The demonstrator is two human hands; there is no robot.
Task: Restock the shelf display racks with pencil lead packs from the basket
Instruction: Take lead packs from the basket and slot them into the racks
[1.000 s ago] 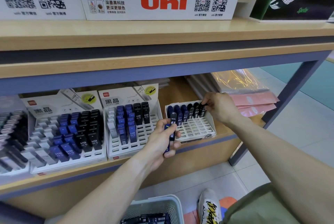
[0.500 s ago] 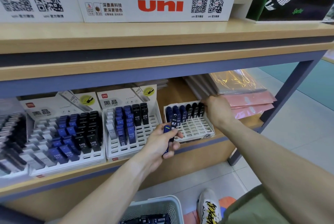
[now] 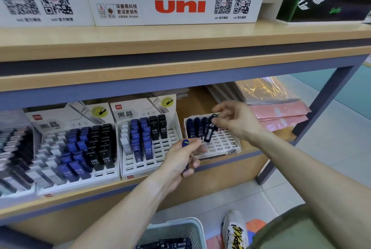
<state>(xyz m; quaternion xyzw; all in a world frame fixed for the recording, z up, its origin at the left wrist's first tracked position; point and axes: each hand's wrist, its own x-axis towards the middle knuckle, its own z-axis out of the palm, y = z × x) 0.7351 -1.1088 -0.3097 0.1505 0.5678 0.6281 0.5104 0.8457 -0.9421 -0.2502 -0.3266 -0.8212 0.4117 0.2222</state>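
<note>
A person's right hand (image 3: pixel 239 122) is pinching a slim black pencil lead pack (image 3: pixel 209 130) between thumb and fingertips, holding it tilted just above the small white slotted display rack (image 3: pixel 220 144) at the right of the lower wooden shelf (image 3: pixel 230 160). A row of dark blue and black packs (image 3: pixel 195 128) is filling the rack's back slots, while its front rows are lying open, leaving room below the hand. The left hand (image 3: pixel 180 160) is gripping a dark blue lead pack with a yellow stripe (image 3: pixel 185 142) just in front of the shelf edge; the fingers are hiding most of that pack. The overhanging upper wooden shelf (image 3: pixel 180 39) is closing in the space above both hands. Left of the small rack, two larger white cardboard display racks (image 3: pixel 148 140) are standing partly filled with blue, black and grey packs. Pink plastic sleeves (image 3: pixel 279 114) are lying stacked to the right. At the bottom edge, a pale plastic mesh basket (image 3: pixel 180 230) holding dark packs is being cut off by the frame, beside a white sneaker (image 3: pixel 234 228). A white "uni" carton (image 3: pixel 180 1) is sitting on top.
</note>
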